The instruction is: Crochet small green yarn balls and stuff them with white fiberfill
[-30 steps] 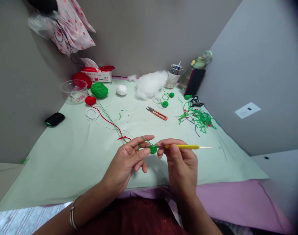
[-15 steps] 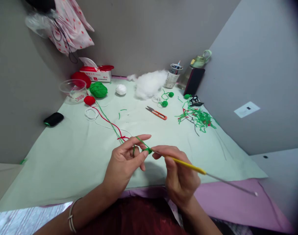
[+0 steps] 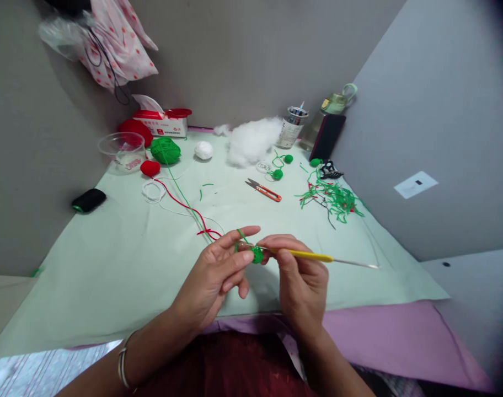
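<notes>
A small round green crochet piece [image 3: 257, 255] is pinched between the thumb and fingers of my left hand [image 3: 212, 275]. Green yarn passes over that hand's raised index finger and runs back to the green yarn ball [image 3: 166, 150]. My right hand [image 3: 303, 281] grips a crochet hook [image 3: 309, 255] by its yellow handle, with the metal tip at the top of the green piece. The hook's bare rear shaft points right, nearly level. A red yarn end [image 3: 210, 232] lies on the cloth just behind my left hand.
Orange-handled snips [image 3: 263, 190] lie mid-table, with white stuffing [image 3: 253, 142] behind them. Green yarn scraps [image 3: 338, 199] are heaped at the right. A clear tub [image 3: 123, 154], a red ball [image 3: 150, 168], a white ball [image 3: 203, 150] and a black spool [image 3: 89, 200] stand left.
The hook has swung from a steep slant to nearly level, its rear end rising and moving left. My left fingers have shifted right, and more of the green piece now shows.
</notes>
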Tool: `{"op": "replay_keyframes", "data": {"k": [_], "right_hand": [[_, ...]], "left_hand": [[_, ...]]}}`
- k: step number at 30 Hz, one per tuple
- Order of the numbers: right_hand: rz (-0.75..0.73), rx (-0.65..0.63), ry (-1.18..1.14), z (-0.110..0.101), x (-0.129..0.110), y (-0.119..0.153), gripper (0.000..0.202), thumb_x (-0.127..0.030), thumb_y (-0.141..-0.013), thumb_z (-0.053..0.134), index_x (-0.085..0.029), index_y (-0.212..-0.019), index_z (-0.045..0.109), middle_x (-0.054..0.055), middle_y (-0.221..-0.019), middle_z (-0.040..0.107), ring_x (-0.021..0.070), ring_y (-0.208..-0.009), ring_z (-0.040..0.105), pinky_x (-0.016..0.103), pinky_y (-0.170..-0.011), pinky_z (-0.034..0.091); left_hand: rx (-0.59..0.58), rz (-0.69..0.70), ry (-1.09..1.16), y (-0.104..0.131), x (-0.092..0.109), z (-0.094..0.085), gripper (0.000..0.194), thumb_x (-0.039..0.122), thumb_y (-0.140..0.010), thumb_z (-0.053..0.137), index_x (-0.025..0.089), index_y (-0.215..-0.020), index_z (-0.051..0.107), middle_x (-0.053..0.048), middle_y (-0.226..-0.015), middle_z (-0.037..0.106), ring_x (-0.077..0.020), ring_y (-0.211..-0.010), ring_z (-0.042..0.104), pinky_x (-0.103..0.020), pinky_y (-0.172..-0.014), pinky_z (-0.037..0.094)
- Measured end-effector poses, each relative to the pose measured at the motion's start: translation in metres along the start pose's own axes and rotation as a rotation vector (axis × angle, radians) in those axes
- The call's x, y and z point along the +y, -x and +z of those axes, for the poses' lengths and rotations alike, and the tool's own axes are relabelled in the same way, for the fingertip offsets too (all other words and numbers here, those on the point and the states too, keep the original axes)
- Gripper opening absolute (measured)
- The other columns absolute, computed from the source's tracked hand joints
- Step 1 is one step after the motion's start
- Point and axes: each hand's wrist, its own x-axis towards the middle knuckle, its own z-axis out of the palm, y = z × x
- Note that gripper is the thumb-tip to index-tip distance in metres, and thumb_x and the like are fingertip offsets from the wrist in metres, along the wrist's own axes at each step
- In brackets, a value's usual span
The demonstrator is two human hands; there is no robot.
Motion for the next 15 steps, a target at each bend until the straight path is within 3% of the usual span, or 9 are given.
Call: {"op": "replay_keyframes", "data": {"k": [4,8,11,13,15], "right_hand": [[-0.176,-0.017,0.284,0.002,0.001,0.006,0.026,-0.012,-0.101,0.061,-0.028,-0.112,0.078,0.003,-0.096,0.077,0.0164,-0.082,0.071,0.030,-0.070,0.060],[-0.353,-0.045,0.504,-0.001,0.002,0.011,0.034,-0.009,-0.096,0.066,-0.031,-0.118,0.079,0.006,-0.106,0.078,0.0202,-0.093,0.075,0.033,-0.075,0.062],[-0.226,0.035,0.275,-0.004,0.002,0.008,0.029,-0.011,-0.100,0.060,-0.028,-0.113,0.079,0.004,-0.094,0.077,0.0170,-0.082,0.071,0.031,-0.071,0.060],[-0.075,0.083,0.069,-0.005,0.001,0.005,0.025,-0.016,-0.104,0.057,-0.028,-0.107,0.079,0.002,-0.089,0.073,0.0144,-0.074,0.067,0.030,-0.067,0.057],[0.032,0.050,-0.036,-0.004,0.001,0.003,0.022,-0.021,-0.104,0.059,-0.028,-0.104,0.079,0.001,-0.090,0.073,0.0132,-0.072,0.066,0.029,-0.067,0.056]], "left_hand": [[0.063,0.045,-0.028,0.000,-0.007,0.003,0.045,0.018,-0.078,0.090,0.018,-0.121,0.077,0.006,-0.075,0.064,0.0015,-0.042,0.034,-0.016,-0.047,0.051],[0.033,-0.076,0.046,-0.002,-0.006,0.000,0.038,0.019,-0.081,0.087,0.015,-0.118,0.080,0.011,-0.057,0.047,0.0013,-0.041,0.024,-0.012,-0.043,0.043],[0.034,-0.117,0.085,-0.003,-0.001,-0.003,0.034,0.017,-0.079,0.088,0.012,-0.113,0.082,0.012,-0.056,0.038,0.0012,-0.044,0.018,-0.009,-0.042,0.037],[0.050,-0.069,0.065,-0.003,0.001,-0.003,0.032,0.017,-0.079,0.088,0.013,-0.111,0.082,0.012,-0.057,0.039,0.0013,-0.044,0.018,-0.009,-0.042,0.038],[0.046,-0.016,-0.002,-0.002,0.001,-0.003,0.032,0.019,-0.081,0.087,0.015,-0.112,0.082,0.011,-0.058,0.044,0.0010,-0.043,0.023,-0.011,-0.043,0.041]]}}
